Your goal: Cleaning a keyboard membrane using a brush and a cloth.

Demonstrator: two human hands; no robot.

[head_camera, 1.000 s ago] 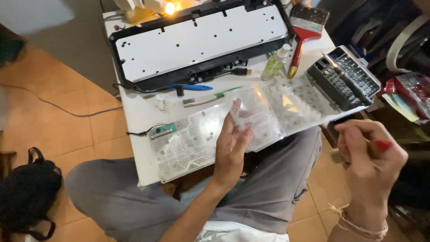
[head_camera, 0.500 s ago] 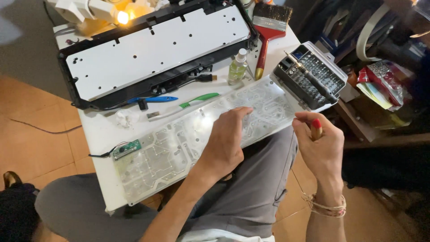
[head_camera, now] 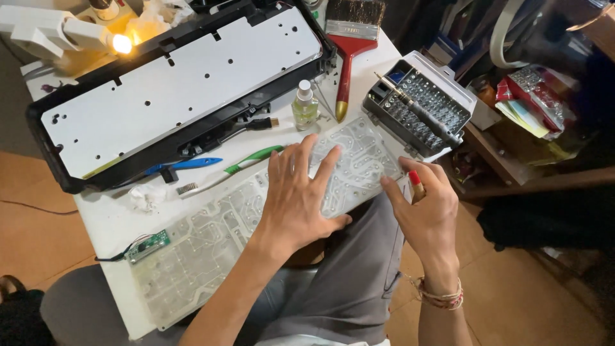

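**Membrane sheet pinned flat on the little white table**

While the clear keyboard membrane sheet [head_camera: 256, 224] is laid diagonally across the front of the white table [head_camera: 109, 224], it is pressed down by the left hand [head_camera: 298, 198]; that hand is spread wide open, palm down, fingers fanned over the middle of the sheet, nothing gripped. The right hand [head_camera: 426, 208] is parked at the sheet's right end, fingertips touching its edge; it's curled loosely round a small tool with a red tip [head_camera: 415, 182], pinched between thumb and fingers, though what kind of tool can't be told. A small green circuit board [head_camera: 148, 246] is attached at the sheet's left end, with dark wires trailing off the table edge.

Behind the sheet, a black keyboard frame with a white metal plate [head_camera: 179, 90] is set at an angle; a lit desk lamp [head_camera: 118, 43] is seen at its far left corner. Between frame and sheet, a green-and-white toothbrush [head_camera: 230, 170] and a blue tool [head_camera: 186, 165] are laid side by side; a small clear bottle [head_camera: 305, 106] is stood upright just right of them. A red-handled paintbrush [head_camera: 349, 48] is laid beyond the bottle; a screwdriver bit case [head_camera: 419, 106] is left open at the table's right corner, a driver resting across it.
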